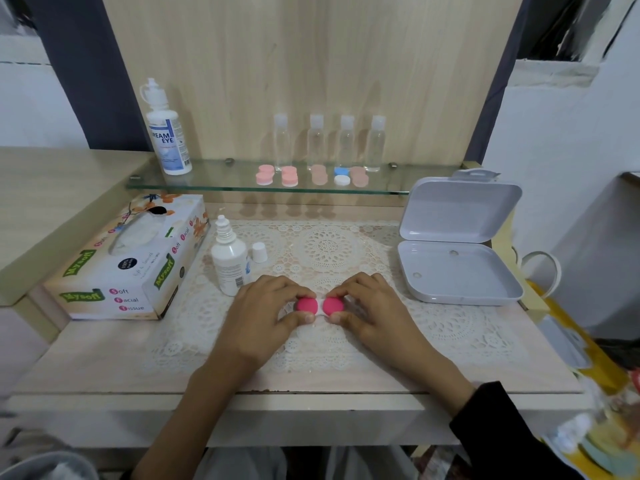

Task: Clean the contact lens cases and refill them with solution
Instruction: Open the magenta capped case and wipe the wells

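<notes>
The pink lens case (pixel 320 305) lies on the near part of the lace mat (pixel 329 244), both round caps on. The left hand (pixel 266 306) pinches the left cap between thumb and fingers, and the right hand (pixel 370 306) pinches the right cap the same way.

On the left part of the mat stands a small white bottle (pixel 229 261) with bare nozzle; its cap (pixel 259 252) stands just beside it. What is in the bottle I cannot tell.

Left of the mat lies a tissue box (pixel 131 261), a tissue showing in its slot. Right of the mat sits a white plastic box (pixel 457 268), lid up, only its pale bottom showing.

Behind the mat, a glass shelf (pixel 207 185) carries a large solution bottle (pixel 168 133), four clear small bottles (pixel 329 143) with contents I cannot judge, and several closed lens cases (pixel 311 174) in pink, peach, blue and white.
</notes>
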### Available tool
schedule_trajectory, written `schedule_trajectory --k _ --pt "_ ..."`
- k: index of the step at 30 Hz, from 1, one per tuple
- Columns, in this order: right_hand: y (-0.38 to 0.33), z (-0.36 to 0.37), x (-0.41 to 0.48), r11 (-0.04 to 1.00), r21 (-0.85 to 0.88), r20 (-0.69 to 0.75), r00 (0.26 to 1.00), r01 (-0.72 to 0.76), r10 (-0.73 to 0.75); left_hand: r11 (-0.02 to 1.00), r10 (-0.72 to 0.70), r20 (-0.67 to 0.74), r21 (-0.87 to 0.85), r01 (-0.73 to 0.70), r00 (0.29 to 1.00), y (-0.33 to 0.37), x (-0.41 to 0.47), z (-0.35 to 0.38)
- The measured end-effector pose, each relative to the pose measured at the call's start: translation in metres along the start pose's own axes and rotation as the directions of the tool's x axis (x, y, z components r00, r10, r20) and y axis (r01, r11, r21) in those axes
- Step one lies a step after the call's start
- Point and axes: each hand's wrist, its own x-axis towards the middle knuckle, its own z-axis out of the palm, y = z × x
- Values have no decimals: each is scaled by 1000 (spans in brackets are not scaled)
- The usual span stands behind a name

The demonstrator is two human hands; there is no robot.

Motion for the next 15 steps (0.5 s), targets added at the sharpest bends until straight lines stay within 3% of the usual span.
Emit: schedule_trajectory --k 15 --pt "-1 0 0 1000 7 15 1000 6 -6 994 -85 -59 -71 80 995 4 0 3"
